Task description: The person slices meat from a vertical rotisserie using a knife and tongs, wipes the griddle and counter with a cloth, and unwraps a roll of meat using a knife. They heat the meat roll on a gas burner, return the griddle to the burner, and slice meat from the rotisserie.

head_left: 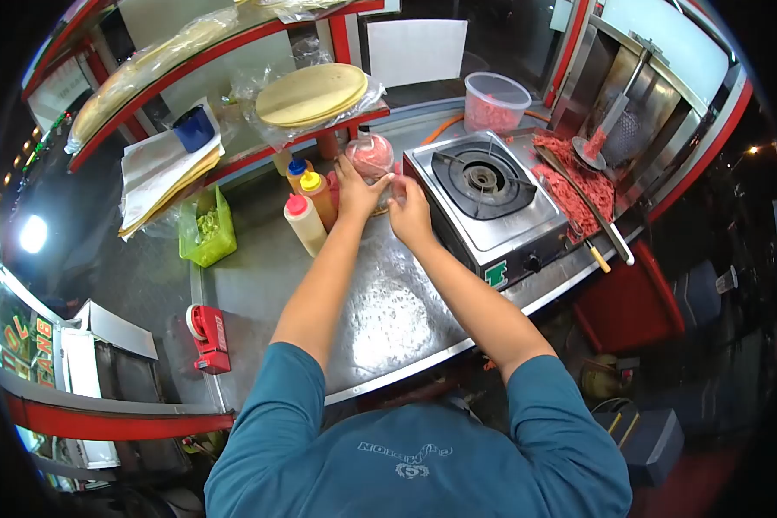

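Between my hands at the back of the steel counter stands a rounded clear plastic package (371, 156) with pink shredded stuff inside; I cannot tell if it is a bag or a jar. My left hand (356, 192) grips its left side, thumb pointing right. On the right, the fingers of my right hand (409, 212) are curled in a pinch at the package's lower edge, and what they pinch is too small to make out. Beside my left wrist are a red-capped squeeze bottle (305, 223), a yellow-capped squeeze bottle (319, 200) and a blue-capped bottle (298, 173).
Right of my hands sits a gas stove (488, 226). Beyond it lie shredded red meat (570, 181), a long knife (591, 207) and a clear tub (496, 102). Flatbreads (311, 93) rest on a shelf above. Leftward are a green basket (207, 233) and a red tape dispenser (208, 337).
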The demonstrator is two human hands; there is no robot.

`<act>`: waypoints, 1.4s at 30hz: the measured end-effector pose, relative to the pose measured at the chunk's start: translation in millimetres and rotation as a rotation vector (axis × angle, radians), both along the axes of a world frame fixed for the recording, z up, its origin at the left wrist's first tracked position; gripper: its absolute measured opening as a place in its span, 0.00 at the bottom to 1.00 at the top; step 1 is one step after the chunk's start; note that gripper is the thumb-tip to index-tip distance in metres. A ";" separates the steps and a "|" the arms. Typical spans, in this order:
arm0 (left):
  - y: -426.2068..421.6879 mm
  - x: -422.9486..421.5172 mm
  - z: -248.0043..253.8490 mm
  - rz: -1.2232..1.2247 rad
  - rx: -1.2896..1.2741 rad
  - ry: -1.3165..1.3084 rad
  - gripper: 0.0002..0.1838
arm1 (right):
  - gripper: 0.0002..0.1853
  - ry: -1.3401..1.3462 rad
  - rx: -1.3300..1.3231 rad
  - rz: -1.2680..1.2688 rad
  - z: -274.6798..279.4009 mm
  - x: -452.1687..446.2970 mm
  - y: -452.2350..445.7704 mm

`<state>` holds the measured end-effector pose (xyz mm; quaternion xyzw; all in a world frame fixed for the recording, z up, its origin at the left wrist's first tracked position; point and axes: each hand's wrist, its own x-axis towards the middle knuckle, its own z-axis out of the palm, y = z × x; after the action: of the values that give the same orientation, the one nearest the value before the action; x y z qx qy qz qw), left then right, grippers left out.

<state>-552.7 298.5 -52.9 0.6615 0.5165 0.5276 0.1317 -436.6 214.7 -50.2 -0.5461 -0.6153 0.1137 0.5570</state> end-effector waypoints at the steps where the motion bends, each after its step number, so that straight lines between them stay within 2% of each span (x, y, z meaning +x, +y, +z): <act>1: -3.7 2.1 0.1 0.043 0.029 0.057 0.72 | 0.20 0.014 -0.045 0.007 -17.2 2.8 -11.8; 2: -3.8 2.7 3.7 0.001 0.019 0.030 0.74 | 0.13 0.076 -0.131 0.045 -34.6 2.9 -26.3; 3: 4.6 3.8 6.6 0.012 0.006 0.019 0.72 | 0.06 0.136 -0.205 0.084 -50.7 3.4 -40.2; 5: 18.4 4.0 4.1 0.023 -0.033 0.008 0.67 | 0.06 0.351 -0.413 0.253 -60.5 0.5 -92.9; 7: 16.4 -0.7 23.0 -0.013 -0.023 -0.029 0.53 | 0.06 0.427 -0.664 0.478 -40.9 10.2 -149.3; 9: 21.6 -5.3 14.1 -0.051 0.036 -0.044 0.56 | 0.07 0.389 -0.768 0.667 -31.4 30.6 -200.5; 11: 20.7 -6.3 6.0 -0.093 0.117 -0.065 0.61 | 0.07 0.242 -0.842 0.721 -30.5 53.9 -248.7; 13: 11.9 -6.0 2.8 -0.127 0.110 -0.057 0.64 | 0.08 0.347 -0.966 0.747 -19.5 71.4 -297.1; 15: 6.7 -4.8 1.2 -0.083 0.108 -0.031 0.67 | 0.08 0.378 -0.953 0.742 -38.7 88.5 -338.9; 16: 8.1 -9.2 6.4 -0.181 0.045 -0.049 0.66 | 0.09 0.259 -0.979 0.649 -48.2 97.2 -358.7; 17: 17.7 -8.6 -7.7 -0.045 0.084 0.085 0.66 | 0.10 0.238 -1.023 0.544 -58.5 105.4 -377.8; 19: 4.7 -3.9 6.0 -0.110 0.057 -0.022 0.67 | 0.11 0.109 -1.110 0.255 -81.6 117.8 -412.6; 21: -2.9 3.2 1.8 0.011 0.145 0.052 0.67 | 0.12 -0.148 -1.146 0.028 -101.3 130.5 -442.4; 22: -28.3 10.7 20.7 -0.047 0.116 -0.064 0.65 | 0.12 -0.204 -1.102 -0.032 -110.4 135.7 -453.4; 23: -40.4 14.5 22.3 -0.053 0.138 -0.098 0.63 | 0.13 -0.108 -1.108 -0.064 -110.9 139.0 -458.5; 25: -80.9 33.8 31.8 -0.317 0.237 -0.386 0.45 | 0.13 0.078 -1.103 -0.118 -103.5 146.0 -456.6; 26: -110.7 43.2 37.8 -0.412 0.166 -0.531 0.38 | 0.13 0.096 -1.077 -0.145 -110.4 150.5 -452.4; 28: -165.6 54.3 42.7 -0.598 0.100 -0.577 0.30 | 0.13 0.125 -1.028 -0.196 -130.5 165.6 -436.8; 30: -206.5 45.7 13.4 -0.766 -0.064 -0.385 0.20 | 0.14 0.051 -1.074 -0.136 -122.3 181.5 -410.7; 31: -236.0 49.3 18.4 -0.908 -0.096 -0.272 0.13 | 0.15 -0.037 -0.959 -0.048 -129.4 193.5 -402.2; 32: -259.7 51.0 15.9 -1.030 -0.227 -0.148 0.11 | 0.16 -0.043 -0.978 0.011 -93.5 199.0 -389.4; 33: -287.8 56.3 19.1 -1.046 -0.378 0.002 0.10 | 0.15 -0.105 -0.920 0.070 -115.2 213.9 -379.7; 35: -326.4 73.6 17.1 -1.180 -0.620 0.201 0.12 | 0.13 -0.083 -0.902 0.204 -85.4 238.2 -366.7; 36: -344.2 81.9 12.3 -1.214 -0.755 0.221 0.13 | 0.13 -0.031 -0.907 0.248 -93.0 252.1 -364.9; 37: -356.9 91.2 4.1 -1.266 -0.781 0.275 0.13 | 0.13 0.025 -0.912 0.293 -104.6 265.1 -363.8; 39: -373.7 117.0 2.5 -1.287 -0.865 0.276 0.15 | 0.12 0.057 -0.967 0.356 -114.0 293.4 -368.0; 41: -382.6 148.6 5.1 -1.142 -0.910 0.177 0.15 | 0.14 0.173 -1.120 0.354 -143.8 319.9 -385.6; 42: -385.7 163.0 7.4 -1.066 -0.941 0.133 0.16 | 0.14 0.039 -1.172 0.284 -158.9 333.5 -397.6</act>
<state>-389.7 -87.2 -45.5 0.7276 0.3026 0.0709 0.6115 -103.1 -182.8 -209.1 -0.6726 -0.5067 0.5170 0.1536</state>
